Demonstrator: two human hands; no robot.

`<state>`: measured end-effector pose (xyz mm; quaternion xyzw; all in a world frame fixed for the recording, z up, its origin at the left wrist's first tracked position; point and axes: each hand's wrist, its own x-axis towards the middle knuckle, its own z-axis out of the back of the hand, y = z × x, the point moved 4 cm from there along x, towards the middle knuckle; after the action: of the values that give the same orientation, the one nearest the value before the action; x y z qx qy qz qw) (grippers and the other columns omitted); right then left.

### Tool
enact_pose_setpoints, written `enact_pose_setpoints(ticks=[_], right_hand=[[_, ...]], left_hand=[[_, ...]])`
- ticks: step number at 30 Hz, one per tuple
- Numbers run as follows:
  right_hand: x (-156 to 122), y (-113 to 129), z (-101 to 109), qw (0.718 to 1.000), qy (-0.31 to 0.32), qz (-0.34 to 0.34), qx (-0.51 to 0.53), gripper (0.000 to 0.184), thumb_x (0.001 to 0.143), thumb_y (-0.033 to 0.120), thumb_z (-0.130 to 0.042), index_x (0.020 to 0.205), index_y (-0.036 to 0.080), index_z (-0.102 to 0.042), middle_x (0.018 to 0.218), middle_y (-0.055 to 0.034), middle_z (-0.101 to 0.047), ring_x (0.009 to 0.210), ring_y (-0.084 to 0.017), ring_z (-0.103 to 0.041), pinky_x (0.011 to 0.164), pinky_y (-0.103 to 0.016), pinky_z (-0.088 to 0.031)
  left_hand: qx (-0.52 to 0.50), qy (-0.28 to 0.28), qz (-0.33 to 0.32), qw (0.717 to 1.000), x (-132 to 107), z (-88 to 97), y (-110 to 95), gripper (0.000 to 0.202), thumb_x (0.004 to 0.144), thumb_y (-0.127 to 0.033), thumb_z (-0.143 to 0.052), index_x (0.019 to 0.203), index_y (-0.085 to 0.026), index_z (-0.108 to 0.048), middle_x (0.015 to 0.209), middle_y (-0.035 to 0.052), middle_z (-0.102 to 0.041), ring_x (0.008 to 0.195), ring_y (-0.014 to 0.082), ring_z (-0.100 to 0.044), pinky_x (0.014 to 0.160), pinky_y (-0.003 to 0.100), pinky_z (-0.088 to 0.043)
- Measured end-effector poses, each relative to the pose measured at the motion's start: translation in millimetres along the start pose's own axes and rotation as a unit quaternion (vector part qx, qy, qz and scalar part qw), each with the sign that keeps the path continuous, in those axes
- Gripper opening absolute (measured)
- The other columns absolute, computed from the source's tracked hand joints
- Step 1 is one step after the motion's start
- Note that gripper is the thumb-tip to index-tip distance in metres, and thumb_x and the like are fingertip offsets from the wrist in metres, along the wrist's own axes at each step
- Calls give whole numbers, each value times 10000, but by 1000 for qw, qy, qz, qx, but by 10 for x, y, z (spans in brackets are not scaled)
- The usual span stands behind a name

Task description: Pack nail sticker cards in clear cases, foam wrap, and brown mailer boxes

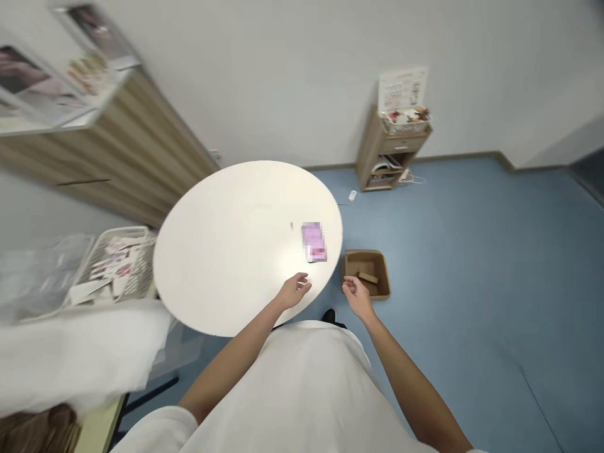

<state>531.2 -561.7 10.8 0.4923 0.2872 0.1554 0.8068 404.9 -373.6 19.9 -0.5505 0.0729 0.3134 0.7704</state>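
Observation:
My left hand is held over the near right edge of a round white table. Its fingers are loosely curved and apart, with nothing between them. A flat purple-pink rectangular item, blurred by pixelation so its kind cannot be read, lies on the table just beyond that hand. Beside it is a tiny reddish piece, too small to name. My right hand hovers off the table's side, nearest to a brown open-topped bin. Its fingers are bent and slightly parted, and no object shows in them.
A small brown block lies inside the bin. Against the wall stands a narrow wooden cabinet with a filled basket on top. On the left are a wood-grain counter and a white basket of cards. A white adapter lies on the blue floor.

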Motion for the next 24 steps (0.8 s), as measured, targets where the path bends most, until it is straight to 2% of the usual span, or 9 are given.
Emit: enact_pose_setpoints(ticks=[4,8,13,16,20,24], right_hand=[[33,479,-687,990,123,57,-28,326,732,377,-464,980,184,-550,870,-58,-610,669,-147,-559,625,-289,-443],[-47,884,-1396,972,214,88,-44,305,728,377,-474,962,203,-565,865,-49,-609,645,-142,-547,596,-285,-432],[-186,1244,-2269,956,276,90,-53,312,725,388,-485,971,211,-562,896,-54,-600,683,-153,-560,612,-293,-435],[-296,1393,-2745,947,303,83,-61,317,724,391,-490,974,209,-559,917,-56,-594,710,-157,-567,638,-300,-437],[-431,1533,-3231,930,350,85,-75,317,709,394,-507,959,210,-568,897,-48,-602,711,-158,-572,648,-305,-438],[-422,1596,-3537,909,399,89,-80,318,702,394,-513,958,214,-571,895,-45,-610,723,-166,-581,639,-307,-442]], left_hand=[[-47,-105,43,992,-371,564,416,464,751,-443,-492,1130,-177,-477,1074,94,-560,869,172,-575,725,296,-466],[-99,-193,56,975,-756,1006,816,452,748,-439,-497,1114,-173,-492,1041,87,-573,859,157,-571,743,276,-451],[-145,-250,81,954,-1194,1489,1300,441,730,-409,-516,1091,-157,-514,1013,92,-588,810,154,-581,733,270,-440],[-163,-260,101,946,-1455,1740,1586,458,718,-407,-520,1099,-151,-510,1036,101,-582,814,163,-582,710,269,-439],[-172,-286,131,934,-1762,2011,1921,503,702,-425,-529,1110,-133,-503,1072,128,-564,838,188,-578,705,282,-437],[-192,-321,158,914,-1955,2169,2161,529,705,-459,-514,1125,-137,-494,1092,133,-557,885,210,-570,737,304,-435]])
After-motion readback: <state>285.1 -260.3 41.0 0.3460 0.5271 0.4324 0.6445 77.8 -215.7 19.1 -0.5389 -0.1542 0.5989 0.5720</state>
